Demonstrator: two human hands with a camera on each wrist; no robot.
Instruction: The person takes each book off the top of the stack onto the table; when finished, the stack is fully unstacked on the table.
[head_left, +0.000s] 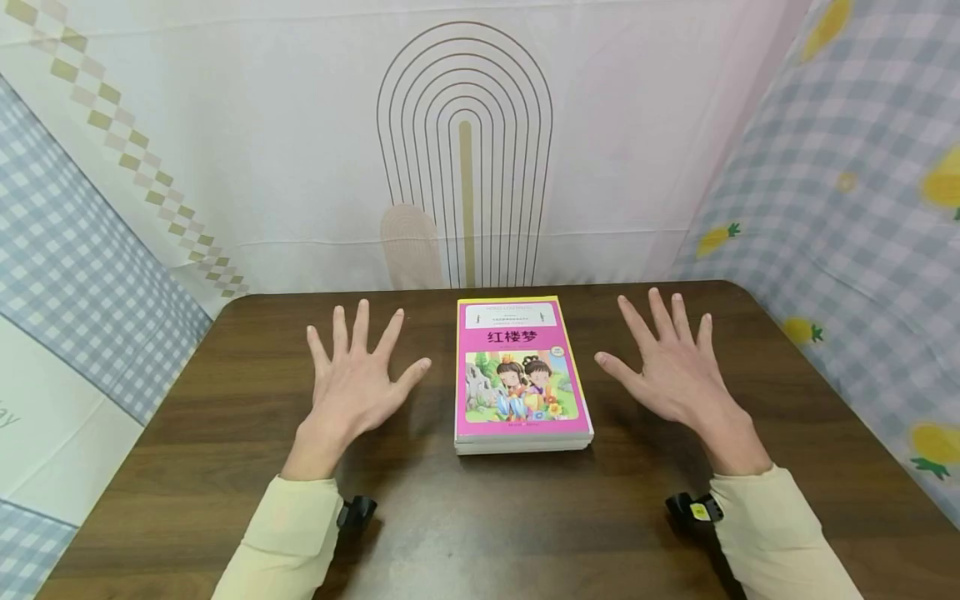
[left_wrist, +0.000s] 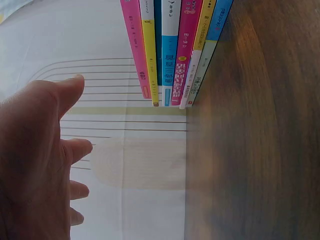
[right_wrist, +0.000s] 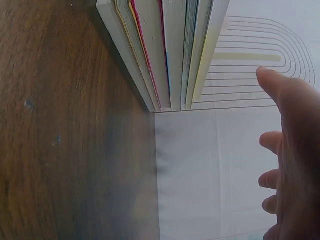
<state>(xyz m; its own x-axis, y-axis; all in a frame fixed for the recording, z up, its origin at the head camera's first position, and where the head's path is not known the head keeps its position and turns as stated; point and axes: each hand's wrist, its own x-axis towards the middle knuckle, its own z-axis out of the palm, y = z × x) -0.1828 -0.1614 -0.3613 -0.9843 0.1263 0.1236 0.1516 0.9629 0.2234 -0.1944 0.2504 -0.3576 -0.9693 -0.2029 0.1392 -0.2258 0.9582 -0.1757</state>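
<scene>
Head view: my left hand (head_left: 351, 383) and my right hand (head_left: 678, 375) both over the brown table (head_left: 480, 525), fingers straight and spread, palms down. Stack of books (head_left: 525, 375) sits between them, apart from both: right of my left hand, left of my right. Pink cover with two cartoon figures on top.

Left wrist view: thumb and fingers extended; book spines (left_wrist: 172, 55), pink, yellow, white, blue, face this hand.

Right wrist view: fingers extended, partly cropped; page edges (right_wrist: 175, 55) face this hand, just beyond my thumb.
</scene>
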